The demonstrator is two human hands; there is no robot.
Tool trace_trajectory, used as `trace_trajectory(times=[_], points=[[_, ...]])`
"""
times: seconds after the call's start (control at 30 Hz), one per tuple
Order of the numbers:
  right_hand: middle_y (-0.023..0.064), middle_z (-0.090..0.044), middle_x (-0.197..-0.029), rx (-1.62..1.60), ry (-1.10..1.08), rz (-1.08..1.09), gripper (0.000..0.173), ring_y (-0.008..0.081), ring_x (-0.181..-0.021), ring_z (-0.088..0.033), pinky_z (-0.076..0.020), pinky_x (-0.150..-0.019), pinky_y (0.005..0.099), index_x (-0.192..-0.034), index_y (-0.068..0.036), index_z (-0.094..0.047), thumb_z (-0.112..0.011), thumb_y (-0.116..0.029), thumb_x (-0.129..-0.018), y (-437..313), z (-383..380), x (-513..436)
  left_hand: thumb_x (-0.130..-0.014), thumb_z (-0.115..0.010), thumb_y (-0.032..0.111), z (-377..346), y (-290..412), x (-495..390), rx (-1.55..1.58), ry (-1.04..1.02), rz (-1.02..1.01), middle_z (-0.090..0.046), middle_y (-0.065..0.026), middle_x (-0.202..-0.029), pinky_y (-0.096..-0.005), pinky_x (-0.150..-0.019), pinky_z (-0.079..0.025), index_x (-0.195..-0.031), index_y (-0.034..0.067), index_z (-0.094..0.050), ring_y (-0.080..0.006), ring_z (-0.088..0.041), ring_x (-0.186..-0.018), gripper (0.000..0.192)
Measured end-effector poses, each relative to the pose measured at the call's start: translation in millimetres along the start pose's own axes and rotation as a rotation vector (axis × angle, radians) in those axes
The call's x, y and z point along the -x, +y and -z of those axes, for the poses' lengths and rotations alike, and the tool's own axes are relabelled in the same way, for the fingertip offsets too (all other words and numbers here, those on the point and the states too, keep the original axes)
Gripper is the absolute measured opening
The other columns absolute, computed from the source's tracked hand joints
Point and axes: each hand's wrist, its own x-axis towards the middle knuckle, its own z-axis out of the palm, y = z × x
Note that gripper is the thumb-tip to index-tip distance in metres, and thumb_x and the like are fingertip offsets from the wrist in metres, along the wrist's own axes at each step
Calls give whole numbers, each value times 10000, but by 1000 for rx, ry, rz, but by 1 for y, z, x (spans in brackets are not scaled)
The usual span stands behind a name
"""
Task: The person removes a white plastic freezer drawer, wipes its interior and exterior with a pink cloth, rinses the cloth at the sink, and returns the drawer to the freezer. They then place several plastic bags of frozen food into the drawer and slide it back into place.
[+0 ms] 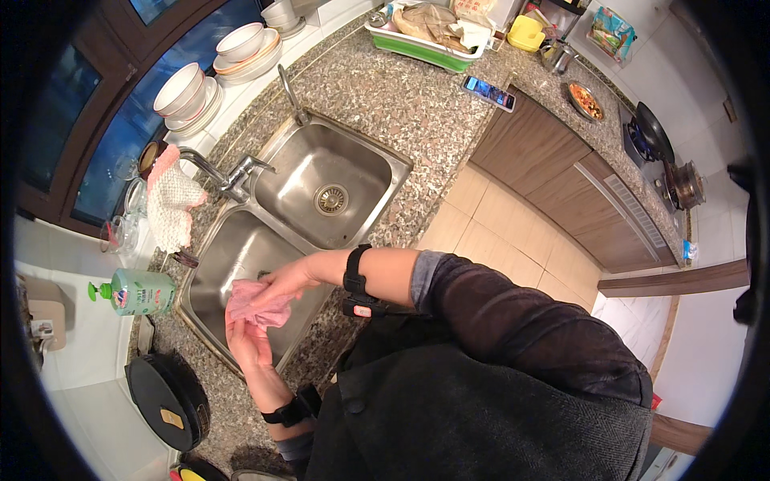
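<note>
A crumpled pink cloth [258, 303] is held between my two hands over the left basin of a steel double sink [228, 240]. My left hand [248, 340] supports it from below and the near left side, its fingers against the cloth. From the right, my right hand [283, 285] lies on top with its fingers pressed into the folds. The chrome faucet [231, 180] stands behind the basins. A knitted white and pink cloth [174, 201] hangs beside it. To the left is a green pump bottle [141, 291].
Stacked bowls [180, 96] and plates line the window ledge. A black round pan or lid [167, 400] stands at the lower left. Farther off are a green and white basin [421, 48], a phone [488, 93], a dish of food [585, 101] and a wok [654, 131] on the stove.
</note>
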Motion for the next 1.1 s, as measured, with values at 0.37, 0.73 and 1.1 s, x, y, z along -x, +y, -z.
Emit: trace_trajectory(times=[0.37, 0.73, 1.1], points=[[71, -623, -1069, -265, 65, -83, 383, 228, -860, -644, -556, -740, 467, -1189, -98, -555, -556, -344, -895, 18, -9, -42, -941, -493, -8, 7, 7, 6, -575, 97, -330, -564, -165, -1320, -403, -1009, -463, -1431, 30, -391, -320, -592, -1165, 501], [11, -626, -870, -384, -63, 70, 146, 144, -750, -592, -495, -657, 318, -971, -107, -614, -582, -194, -858, 8, -15, -25, -672, -785, 41, -31, 28, 35, -1684, -340, -712, -329, -196, -1522, -453, -1119, -325, -1506, 50, -227, -397, -365, -1370, 1004], [73, -633, -1038, -10, -137, 47, 263, 188, -959, -623, -559, -765, 401, -1090, -59, -584, -615, -187, -863, -19, -31, -22, -771, -655, 72, -16, 42, 25, -1801, -187, -632, -606, -136, -1061, -437, -727, -537, -1175, 91, -550, -365, -646, -876, 418]])
